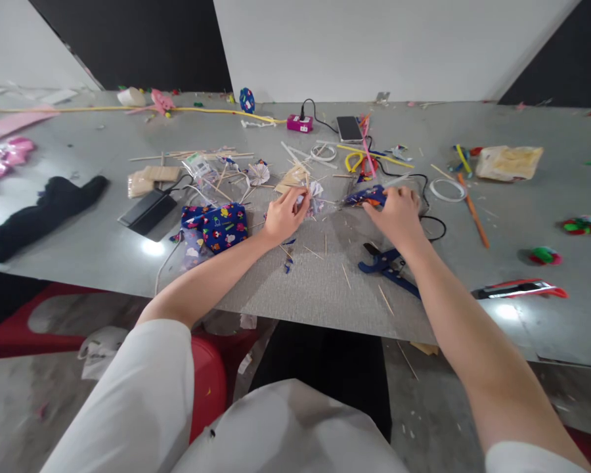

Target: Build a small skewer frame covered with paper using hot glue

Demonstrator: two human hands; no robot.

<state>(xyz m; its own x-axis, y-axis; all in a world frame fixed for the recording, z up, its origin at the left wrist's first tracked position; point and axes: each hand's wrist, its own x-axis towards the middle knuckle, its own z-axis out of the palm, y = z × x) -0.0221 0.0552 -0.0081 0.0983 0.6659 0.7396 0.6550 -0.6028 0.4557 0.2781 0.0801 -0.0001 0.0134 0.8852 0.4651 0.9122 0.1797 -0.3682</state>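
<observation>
My left hand (286, 213) is closed in a pinch near the middle of the table, with a thin wooden stick (306, 179) rising from its fingertips. A small pleated white paper piece (316, 189) shows just beyond those fingers; whether they grip it too, I cannot tell. To the right, my right hand (398, 209) is wrapped round a blue glue gun (367, 196), its tip pointing left towards my left hand. Blue-handled cutters (387, 268) lie below the right hand. Blue patterned fabric (224, 226) sits left of my left forearm.
Loose sticks and scraps surround both hands. A black box (148, 213) and dark cloth (44, 213) lie left. Behind are a pink power adapter (299, 123) and a phone (349, 129). A red utility knife (519, 289) and white tape ring (447, 190) lie right.
</observation>
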